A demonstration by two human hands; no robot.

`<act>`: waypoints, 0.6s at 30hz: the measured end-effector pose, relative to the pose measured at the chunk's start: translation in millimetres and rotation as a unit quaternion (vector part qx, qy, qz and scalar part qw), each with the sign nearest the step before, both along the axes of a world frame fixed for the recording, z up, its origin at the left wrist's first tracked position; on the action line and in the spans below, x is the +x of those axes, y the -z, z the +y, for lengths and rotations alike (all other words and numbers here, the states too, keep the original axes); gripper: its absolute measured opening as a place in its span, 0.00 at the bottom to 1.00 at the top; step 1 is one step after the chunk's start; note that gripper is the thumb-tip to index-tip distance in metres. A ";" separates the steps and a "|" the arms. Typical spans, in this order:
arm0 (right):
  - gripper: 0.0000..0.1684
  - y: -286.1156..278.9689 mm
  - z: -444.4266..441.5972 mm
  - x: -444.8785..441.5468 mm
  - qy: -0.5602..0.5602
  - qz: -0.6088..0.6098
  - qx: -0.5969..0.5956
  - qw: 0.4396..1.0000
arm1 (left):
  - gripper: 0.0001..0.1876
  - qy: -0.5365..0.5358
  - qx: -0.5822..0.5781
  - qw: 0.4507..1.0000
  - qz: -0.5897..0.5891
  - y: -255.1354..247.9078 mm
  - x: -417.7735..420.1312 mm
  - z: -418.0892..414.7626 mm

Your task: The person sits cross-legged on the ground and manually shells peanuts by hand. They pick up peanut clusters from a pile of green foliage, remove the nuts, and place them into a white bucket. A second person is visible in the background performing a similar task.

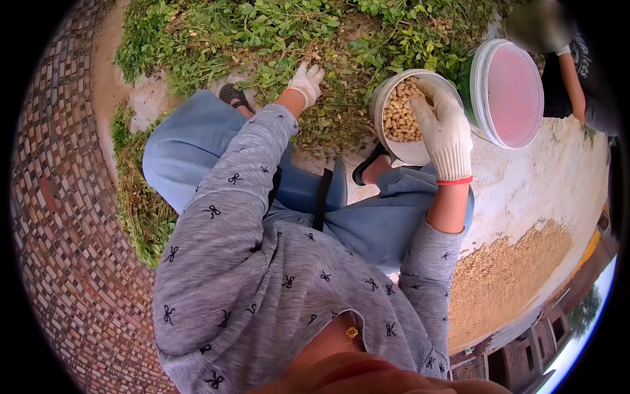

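My left hand (306,86), in a white knit glove, reaches down among the leaves and stems of uprooted peanut plants (285,29). Its fingers are apart, and nothing shows in them. Close to its fingertips, a few pods (310,51) hang on the roots. My right hand (443,123), gloved likewise with a red cuff edge, is at the mouth of a white plastic bucket (416,153). Unshelled peanuts (401,113) lie inside the bucket. The right thumb and fingers hang over the pods with a gap between them; the palm side is hidden, so a hold cannot be made out.
A second bucket (507,93), its end pinkish, stands against the first. Beyond it is another person (573,83). Peanuts (507,280) are spread on the concrete (521,197) to the right. Brick paving (74,221) lies left. I sit on a blue seat (315,189) with black straps.
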State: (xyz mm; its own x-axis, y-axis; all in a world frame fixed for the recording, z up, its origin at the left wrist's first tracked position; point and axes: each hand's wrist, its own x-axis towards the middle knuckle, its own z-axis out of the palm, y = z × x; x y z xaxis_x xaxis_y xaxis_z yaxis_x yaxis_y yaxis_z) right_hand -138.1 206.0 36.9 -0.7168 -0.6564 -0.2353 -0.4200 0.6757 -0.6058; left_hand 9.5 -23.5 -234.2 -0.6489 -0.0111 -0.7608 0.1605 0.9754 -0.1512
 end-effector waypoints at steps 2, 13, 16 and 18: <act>0.20 1.1 -0.8 -2.9 0.007 -0.025 -0.008 1.000 | 0.23 -0.040 0.000 0.999 -0.032 27.9 -0.1 12.5; 0.21 10.7 -10.2 -3.5 0.003 0.005 0.030 1.000 | 0.12 -0.409 0.411 0.806 0.122 -8.6 -3.8 -35.9; 0.20 22.0 -14.0 -2.1 -0.015 0.002 0.023 1.000 | 0.09 -0.515 0.544 0.652 0.120 -69.4 -17.3 -37.9; 0.20 21.7 -20.2 -2.0 -0.046 -0.014 0.018 0.999 | 0.09 -0.503 0.625 0.587 0.108 -94.4 -19.9 -40.0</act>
